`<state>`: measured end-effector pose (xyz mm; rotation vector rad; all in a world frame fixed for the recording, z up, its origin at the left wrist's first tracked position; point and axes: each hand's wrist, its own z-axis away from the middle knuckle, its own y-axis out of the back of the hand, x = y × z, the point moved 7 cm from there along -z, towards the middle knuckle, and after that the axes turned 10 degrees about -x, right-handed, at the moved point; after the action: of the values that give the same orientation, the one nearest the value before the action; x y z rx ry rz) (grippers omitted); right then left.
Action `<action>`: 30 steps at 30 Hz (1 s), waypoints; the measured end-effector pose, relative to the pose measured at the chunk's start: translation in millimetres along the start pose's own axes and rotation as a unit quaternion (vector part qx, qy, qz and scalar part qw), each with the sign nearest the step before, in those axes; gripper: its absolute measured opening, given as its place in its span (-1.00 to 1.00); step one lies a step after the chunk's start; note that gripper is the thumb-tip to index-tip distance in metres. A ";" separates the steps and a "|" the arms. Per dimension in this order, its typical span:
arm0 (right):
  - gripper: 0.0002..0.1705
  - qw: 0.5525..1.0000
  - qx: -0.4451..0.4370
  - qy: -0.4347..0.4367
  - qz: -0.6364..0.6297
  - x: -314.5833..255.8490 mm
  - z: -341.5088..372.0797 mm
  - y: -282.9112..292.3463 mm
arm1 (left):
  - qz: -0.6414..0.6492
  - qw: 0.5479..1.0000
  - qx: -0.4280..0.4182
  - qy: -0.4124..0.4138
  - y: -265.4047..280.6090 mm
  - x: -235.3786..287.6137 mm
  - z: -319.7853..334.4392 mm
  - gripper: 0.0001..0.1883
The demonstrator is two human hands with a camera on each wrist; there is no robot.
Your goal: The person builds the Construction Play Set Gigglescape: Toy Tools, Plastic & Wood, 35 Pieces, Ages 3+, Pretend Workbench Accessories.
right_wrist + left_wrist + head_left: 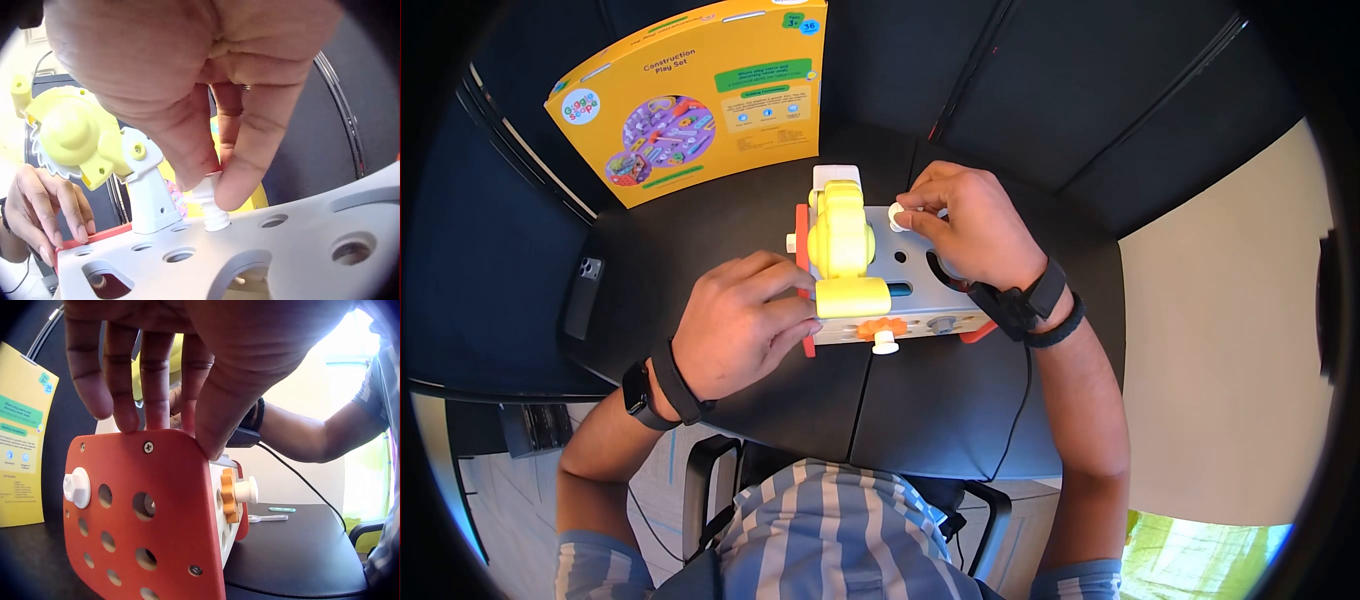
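On the bench point(917, 243), at the far edge of its grey top, a white screw point(216, 219) stands near upright, its long axis pointing down and its threads meeting the surface; how deep it sits I cannot tell. The right hand point(978, 222) is the nearer one: it reaches over from the right and pinches the screw's head between thumb and finger. The left hand point(740, 318) is at the bench's left end, fingers loosely bent and a little spread, tips at the upper edge of the red panel point(181, 531); how firmly they press I cannot tell. Between the hands rises a yellow saw point(840, 235). The bench lies lengthwise from left to right before the person, with an orange gear point(228, 495) and a white bolt point(252, 489) on its near side. It stands on a black table point(960, 415), where a phone point(583, 300) lies at the left and a yellow box point(700, 75) is upright behind. Dark panels point(1100, 80) close off the back, and a pale surface point(1220, 330) fills the right side
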<state>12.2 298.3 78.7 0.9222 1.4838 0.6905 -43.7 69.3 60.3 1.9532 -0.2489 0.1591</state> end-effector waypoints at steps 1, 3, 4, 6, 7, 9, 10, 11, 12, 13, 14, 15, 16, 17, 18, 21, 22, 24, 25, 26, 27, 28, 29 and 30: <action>-0.86 1.000 0.000 0.000 0.000 -0.2 -1.2 0.2 | 0.000 1.000 0.000 0.000 -0.2 -0.1 0.4 -0.66; -0.85 1.000 -0.008 -0.007 -0.004 1.1 -3.7 0.0 | -0.003 1.000 -0.001 0.003 -0.7 -0.4 0.6 -0.66; -0.85 1.000 -0.008 -0.008 -0.005 1.7 -4.2 -0.5 | -0.002 1.000 -0.002 0.003 -0.6 0.1 0.7 -0.66; -0.82 1.000 -0.005 -0.009 0.007 3.3 -6.0 -0.7 | -0.007 1.000 -0.001 0.003 -0.2 0.4 -0.1 -0.66; -0.82 1.000 -0.005 -0.010 0.007 2.2 -6.2 -0.3 | -0.007 1.000 -0.001 0.003 -0.3 0.7 -0.2 -0.66; -0.77 0.999 -0.015 -0.029 0.031 1.1 -7.4 0.1 | -0.003 1.000 0.001 0.003 0.2 0.6 -0.2 -0.66; -0.77 0.999 -0.015 -0.029 0.032 1.4 -8.1 -0.7 | -0.004 1.000 0.001 0.003 0.4 0.2 -0.1 -0.66; -0.73 0.999 -0.007 -0.028 0.037 2.2 -8.1 -0.9 | -0.004 1.000 0.001 0.002 0.2 0.3 -0.1 -0.66; -0.69 0.999 0.002 -0.028 0.042 2.3 -8.1 -0.5 | -0.004 1.000 0.002 0.001 -0.1 0.4 -0.1 -0.65; -0.69 0.999 0.002 -0.028 0.043 0.9 -8.7 0.0 | -0.003 1.000 0.002 0.001 -0.3 0.5 -0.1 -0.65; -0.64 0.997 -0.007 -0.046 0.060 0.4 -9.9 0.2 | -0.004 1.000 0.002 0.002 -0.5 0.6 0.0 -0.65; -0.59 0.995 -0.015 -0.064 0.076 -0.2 -10.8 0.4 | -0.004 1.000 0.003 0.003 -0.7 0.6 0.2 -0.65; -0.59 0.995 -0.015 -0.064 0.076 -3.2 -11.4 1.3 | -0.004 1.000 0.003 0.003 -1.0 0.5 0.4 -0.65; -0.56 0.993 -0.020 -0.083 0.082 -3.8 -11.7 2.0 | -0.003 1.000 0.004 0.004 -1.1 0.4 0.6 -0.65; -0.53 0.990 -0.026 -0.103 0.088 -3.3 -11.6 2.1 | -0.001 1.000 0.006 0.004 -1.1 0.3 0.8 -0.65; -0.49 0.989 -0.028 -0.111 0.090 -4.9 -12.0 2.3 | -0.004 1.000 0.003 0.008 -1.6 0.0 1.4 -0.65; -0.49 0.989 -0.028 -0.111 0.090 -6.6 -12.2 3.5 | -0.004 1.000 0.003 0.007 -1.8 0.0 1.3 -0.65; -0.49 0.985 -0.043 -0.131 0.100 -7.2 -11.9 4.0 | -0.005 1.000 0.006 0.007 -1.8 -0.1 1.3 -0.65; -0.49 0.985 -0.042 -0.131 0.100 -6.6 -10.5 4.4 | -0.006 1.000 0.006 0.007 -1.9 -0.4 1.3 -0.65; -0.49 0.986 -0.043 -0.124 0.105 -6.2 -8.7 5.1 | 0.000 1.000 0.007 0.004 -1.8 -0.9 1.3 -0.65; -0.48 0.986 -0.045 -0.118 0.110 -6.0 -7.1 5.5 | 0.006 1.000 0.008 0.001 -1.7 -1.3 1.4 -0.65; -0.48 0.986 -0.045 -0.117 0.110 -8.0 -5.7 7.9 | 0.006 1.000 0.008 0.002 -1.3 -1.2 1.3 -0.65; -0.51 0.986 -0.038 -0.121 0.109 -11.4 -4.1 13.3 | 0.005 1.000 0.009 0.001 -0.6 -0.5 0.7 -0.65; -0.54 0.986 -0.031 -0.125 0.108 -12.5 -2.2 17.2 | 0.005 1.000 0.010 -0.001 0.1 0.2 0.3 -0.65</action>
<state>12.5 296.5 100.0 1.0905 1.1467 0.7444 -43.5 69.0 60.3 1.9731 -0.2585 0.1672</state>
